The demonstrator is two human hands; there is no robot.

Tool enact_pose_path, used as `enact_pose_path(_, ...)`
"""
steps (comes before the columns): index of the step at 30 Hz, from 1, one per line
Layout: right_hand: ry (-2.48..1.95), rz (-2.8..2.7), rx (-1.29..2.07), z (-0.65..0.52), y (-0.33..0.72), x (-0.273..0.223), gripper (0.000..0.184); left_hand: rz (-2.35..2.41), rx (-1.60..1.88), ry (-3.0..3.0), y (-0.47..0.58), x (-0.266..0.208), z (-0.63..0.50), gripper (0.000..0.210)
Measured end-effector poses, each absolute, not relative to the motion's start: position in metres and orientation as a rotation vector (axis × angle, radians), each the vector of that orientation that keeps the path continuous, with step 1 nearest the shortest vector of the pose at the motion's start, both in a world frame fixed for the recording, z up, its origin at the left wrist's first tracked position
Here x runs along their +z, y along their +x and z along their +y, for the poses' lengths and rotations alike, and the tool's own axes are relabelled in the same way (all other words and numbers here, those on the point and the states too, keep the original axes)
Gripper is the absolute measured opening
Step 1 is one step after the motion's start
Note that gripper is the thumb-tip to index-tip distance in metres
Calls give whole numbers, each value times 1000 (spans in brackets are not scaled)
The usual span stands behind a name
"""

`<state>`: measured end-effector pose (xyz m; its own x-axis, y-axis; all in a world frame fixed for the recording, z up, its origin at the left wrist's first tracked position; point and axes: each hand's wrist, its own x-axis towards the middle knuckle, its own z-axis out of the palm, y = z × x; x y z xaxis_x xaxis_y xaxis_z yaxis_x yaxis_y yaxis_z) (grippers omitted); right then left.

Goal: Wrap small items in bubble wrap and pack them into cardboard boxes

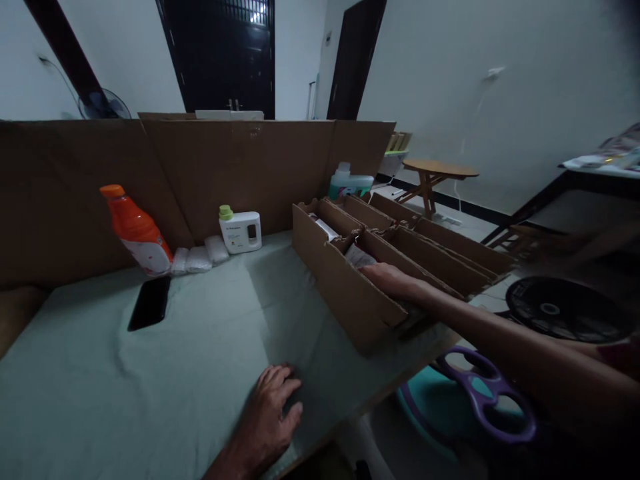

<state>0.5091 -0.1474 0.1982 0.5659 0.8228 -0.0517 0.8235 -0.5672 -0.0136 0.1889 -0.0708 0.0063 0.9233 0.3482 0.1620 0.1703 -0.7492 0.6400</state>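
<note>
My left hand [270, 417] lies on the green cloth of the table with its fingers apart and holds nothing. Reaching from the right, my right hand [387, 277] is inside a front compartment of the divided cardboard box [345, 300]. Its fingers are closed on the edge of a pale, wrinkled packet [360, 256], whose lower part is hidden by the box wall. In the compartment beyond it sits a white item [325, 228], only partly visible.
An orange bottle [137, 230], several bubble-wrapped bundles [199, 259] and a white jug [241, 230] stand along a cardboard screen [245, 160]. A black phone [150, 303] lies at left. Behind the box is a teal bottle [347, 180]. Below the table's right edge is a purple-and-teal stool [480, 387].
</note>
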Motion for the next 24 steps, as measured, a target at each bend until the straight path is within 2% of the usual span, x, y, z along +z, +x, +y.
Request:
enact_pose_path(4, 2860, 1372, 128, -174, 506, 241, 23, 392, 441, 2206, 191, 38, -64, 31)
enact_pose_path(7, 3010, 1568, 263, -194, 474, 260, 20, 401, 486, 1926, 197, 72, -64, 36)
enact_pose_path(9, 3038, 1874, 69, -197, 436, 257, 17, 355, 522, 1638, 204, 94, -71, 55)
enact_pose_path(11, 2888, 2131, -338, -193, 399, 246, 15, 289, 526, 1301, 211, 110, -81, 71)
enact_pose_path(13, 2643, 2262, -672, -182, 379, 237, 15, 300, 489, 1022, 215, 116, -87, 66)
enact_pose_path(15, 2546, 2314, -746, -168, 386, 236, 17, 408, 456, 859, 216, 110, -84, 55)
enact_pose_path(17, 2700, 2295, -495, -150, 420, 242, 20, 522, 499, 808, 215, 96, -70, 50)
enact_pose_path(20, 2944, 1950, 131, -115, 493, 253, 19, 621, 636, 820, 214, 65, -40, 55)
enact_pose_path(21, 2966, 1817, 175, -103, 516, 254, 17, 644, 669, 826, 215, 54, -31, 59)
enact_pose_path(24, 2922, 1735, 12, -71, 563, 249, 17, 689, 704, 825, 218, 28, -13, 64)
